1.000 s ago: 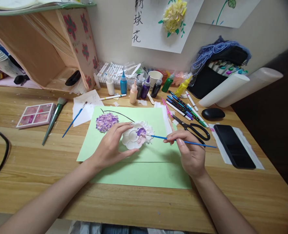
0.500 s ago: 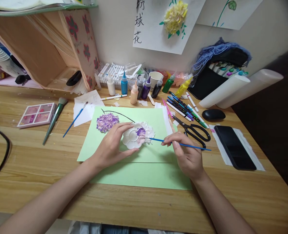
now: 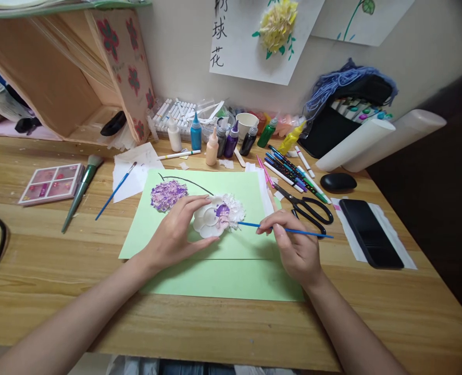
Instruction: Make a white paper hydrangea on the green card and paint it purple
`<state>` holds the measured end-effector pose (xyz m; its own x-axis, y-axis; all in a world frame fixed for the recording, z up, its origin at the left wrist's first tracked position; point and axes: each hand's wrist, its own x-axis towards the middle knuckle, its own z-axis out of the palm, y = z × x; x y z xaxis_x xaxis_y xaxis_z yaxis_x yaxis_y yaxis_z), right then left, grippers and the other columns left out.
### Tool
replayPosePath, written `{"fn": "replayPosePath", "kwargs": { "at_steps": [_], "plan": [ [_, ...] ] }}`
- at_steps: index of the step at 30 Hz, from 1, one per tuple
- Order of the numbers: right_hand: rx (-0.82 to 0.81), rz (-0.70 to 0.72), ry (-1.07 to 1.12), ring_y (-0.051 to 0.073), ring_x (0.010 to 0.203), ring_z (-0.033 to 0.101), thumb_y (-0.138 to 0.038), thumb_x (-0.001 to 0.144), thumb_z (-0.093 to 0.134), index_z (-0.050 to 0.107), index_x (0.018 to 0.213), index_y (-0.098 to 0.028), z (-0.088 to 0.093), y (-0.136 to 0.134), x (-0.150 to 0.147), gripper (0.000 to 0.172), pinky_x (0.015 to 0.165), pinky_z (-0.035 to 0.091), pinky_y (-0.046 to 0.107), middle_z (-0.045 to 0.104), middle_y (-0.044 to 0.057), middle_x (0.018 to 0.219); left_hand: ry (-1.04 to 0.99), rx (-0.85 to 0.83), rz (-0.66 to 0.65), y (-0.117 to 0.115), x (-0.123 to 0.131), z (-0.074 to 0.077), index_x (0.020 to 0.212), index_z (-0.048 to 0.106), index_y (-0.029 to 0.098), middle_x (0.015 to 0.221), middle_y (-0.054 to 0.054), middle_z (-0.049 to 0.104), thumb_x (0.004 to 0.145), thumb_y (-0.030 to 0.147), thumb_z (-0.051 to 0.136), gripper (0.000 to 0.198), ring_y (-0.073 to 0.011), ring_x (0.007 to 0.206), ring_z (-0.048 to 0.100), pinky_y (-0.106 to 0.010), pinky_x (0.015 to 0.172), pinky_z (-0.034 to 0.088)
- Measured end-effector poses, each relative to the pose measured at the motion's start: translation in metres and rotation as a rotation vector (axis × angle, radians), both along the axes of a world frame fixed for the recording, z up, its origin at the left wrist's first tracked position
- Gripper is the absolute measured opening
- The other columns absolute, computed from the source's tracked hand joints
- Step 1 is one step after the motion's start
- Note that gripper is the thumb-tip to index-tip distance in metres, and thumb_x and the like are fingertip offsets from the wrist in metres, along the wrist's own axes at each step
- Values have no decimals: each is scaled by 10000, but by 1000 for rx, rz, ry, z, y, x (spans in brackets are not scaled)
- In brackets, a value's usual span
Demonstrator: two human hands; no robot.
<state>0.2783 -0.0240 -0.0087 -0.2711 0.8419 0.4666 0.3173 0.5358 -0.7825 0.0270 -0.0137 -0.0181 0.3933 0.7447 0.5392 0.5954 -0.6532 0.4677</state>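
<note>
My left hand (image 3: 178, 229) grips the edge of a white flower-shaped paint palette (image 3: 204, 223) between thumb and fingers. Purple and pale pink paint lies in the palette's right-hand wells. My right hand (image 3: 293, 245) holds a thin blue paintbrush (image 3: 250, 225) like a pen, its tip at the right edge of the palette, by the pink paint. Partly under the palette is a white crumpled-paper flower (image 3: 236, 209) on a green sheet (image 3: 156, 245). Left of it sits a purple-and-pink paper flower (image 3: 169, 196), with a curved black line drawn above.
Behind the sheet stand paint bottles (image 3: 231, 141) and a paper cup (image 3: 248, 125). To the right lie black scissors (image 3: 312, 209), several pens (image 3: 289, 169), a mouse (image 3: 338, 182) and a phone (image 3: 371, 233). A large green brush (image 3: 80, 195) and a second blue paintbrush (image 3: 115, 191) lie left.
The whole view has shifted slightly. The brush tip has moved a little off the pink paint toward the palette's right edge; both hands keep their holds.
</note>
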Motion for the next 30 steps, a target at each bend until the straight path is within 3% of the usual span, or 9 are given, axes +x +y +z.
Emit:
{"fn": "replayPosePath", "kwargs": {
  "at_steps": [13, 30],
  "plan": [
    [16, 7, -2, 152, 748, 564, -123, 943, 421, 596, 877, -210, 1, -1, -1, 207, 694, 435, 310, 626, 12, 785, -6, -3, 2, 0, 0, 0, 1311, 400, 200, 1235, -138, 588, 760, 314, 750, 663, -256, 1160, 564, -424, 978, 487],
    [-135, -37, 120, 134, 722, 589, -224, 984, 419, 614, 864, -219, -2, 0, -1, 229, 651, 455, 265, 619, 1, 776, -14, -18, -8, -2, 0, 0, 1321, 390, 213, 1239, -134, 585, 762, 318, 750, 673, -257, 1166, 560, -432, 976, 487]
  ]
}}
